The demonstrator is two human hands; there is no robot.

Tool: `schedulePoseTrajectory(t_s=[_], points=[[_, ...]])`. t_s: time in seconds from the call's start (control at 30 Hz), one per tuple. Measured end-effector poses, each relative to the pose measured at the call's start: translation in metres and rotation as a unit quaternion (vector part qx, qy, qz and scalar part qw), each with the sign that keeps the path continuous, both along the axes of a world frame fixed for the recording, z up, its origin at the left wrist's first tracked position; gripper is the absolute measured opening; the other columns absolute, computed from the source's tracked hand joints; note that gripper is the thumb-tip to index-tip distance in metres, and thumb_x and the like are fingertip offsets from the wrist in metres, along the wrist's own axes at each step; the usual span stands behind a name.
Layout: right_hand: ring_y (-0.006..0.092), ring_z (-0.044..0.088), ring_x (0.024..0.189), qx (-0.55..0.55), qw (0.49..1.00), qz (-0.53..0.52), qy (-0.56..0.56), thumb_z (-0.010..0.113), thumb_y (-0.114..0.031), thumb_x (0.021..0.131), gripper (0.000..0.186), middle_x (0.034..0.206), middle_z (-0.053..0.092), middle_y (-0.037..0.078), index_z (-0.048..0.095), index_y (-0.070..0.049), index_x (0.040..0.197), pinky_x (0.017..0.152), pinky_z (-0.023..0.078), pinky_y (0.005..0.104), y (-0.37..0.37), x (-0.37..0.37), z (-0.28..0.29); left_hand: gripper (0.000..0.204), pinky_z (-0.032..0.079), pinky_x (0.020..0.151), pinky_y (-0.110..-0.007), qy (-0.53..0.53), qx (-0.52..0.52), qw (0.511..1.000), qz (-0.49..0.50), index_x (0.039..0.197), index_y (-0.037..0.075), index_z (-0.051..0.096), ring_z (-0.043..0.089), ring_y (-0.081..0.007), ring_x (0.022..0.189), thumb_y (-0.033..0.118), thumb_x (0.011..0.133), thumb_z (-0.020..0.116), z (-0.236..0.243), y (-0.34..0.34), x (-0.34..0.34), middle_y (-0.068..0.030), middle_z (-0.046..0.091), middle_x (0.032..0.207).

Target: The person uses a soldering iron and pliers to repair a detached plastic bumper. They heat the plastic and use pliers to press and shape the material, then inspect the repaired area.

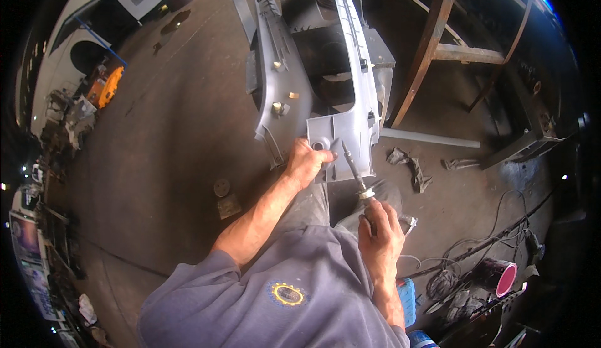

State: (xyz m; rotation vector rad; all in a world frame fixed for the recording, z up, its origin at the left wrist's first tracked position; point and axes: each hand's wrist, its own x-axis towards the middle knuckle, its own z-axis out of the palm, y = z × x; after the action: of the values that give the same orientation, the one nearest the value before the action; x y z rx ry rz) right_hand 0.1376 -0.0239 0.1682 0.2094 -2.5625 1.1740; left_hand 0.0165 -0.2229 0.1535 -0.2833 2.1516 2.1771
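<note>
A long grey plastic trim panel stands before me, its broad near end over my knees. My left hand grips the left edge of that end, with the thumb on the ribbed face beside a round hole. In my right hand is a soldering iron, held by its handle. The iron's tip points up at the panel, close to its face; whether it touches cannot be made out. A second grey trim panel with small clips lies to the left of the first.
A rusty metal frame rises at the far right, above a grey bar on the floor. Tangled cables, a can with a pink-red end and a blue container lie at the lower right. An orange object stands far left.
</note>
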Motion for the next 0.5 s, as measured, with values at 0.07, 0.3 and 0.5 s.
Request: schedulePoseTrajectory(t_s=[0.07,0.3,0.5], points=[[0.0302,0.066,0.090,-0.006,1.000,0.001,-0.006,0.070,0.001,0.075,0.039,0.103,0.064,0.012,0.062,-0.006,0.112,0.075,0.055,0.0384,-0.001,0.001,0.000,0.010,0.047,0.058,-0.027,-0.005,-0.001,1.000,0.002,0.080,0.001,0.068,0.059,-0.0101,0.063,-0.002,0.071,0.070,0.002,0.001,0.000,-0.0008,0.065,0.072],[0.0283,0.068,0.086,-0.023,1.000,-0.007,0.002,0.070,0.004,0.076,0.039,0.108,0.065,0.015,0.063,-0.004,0.114,0.074,0.056,0.0359,0.000,0.001,-0.005,0.009,0.046,0.058,-0.027,0.021,0.019,1.000,0.010,0.078,0.003,0.068,0.058,-0.0103,0.062,-0.004,0.071,0.070,-0.002,-0.001,0.001,-0.0007,0.064,0.071],[0.0285,0.067,0.090,-0.076,0.996,-0.041,0.017,0.072,0.001,0.078,0.039,0.107,0.066,0.016,0.063,-0.003,0.115,0.078,0.055,0.0344,0.015,-0.001,-0.010,0.009,0.043,0.056,-0.027,0.015,0.015,0.999,0.030,0.070,0.006,0.066,0.055,-0.0108,0.057,0.001,0.068,0.073,0.004,0.007,0.000,0.0005,0.063,0.066]])
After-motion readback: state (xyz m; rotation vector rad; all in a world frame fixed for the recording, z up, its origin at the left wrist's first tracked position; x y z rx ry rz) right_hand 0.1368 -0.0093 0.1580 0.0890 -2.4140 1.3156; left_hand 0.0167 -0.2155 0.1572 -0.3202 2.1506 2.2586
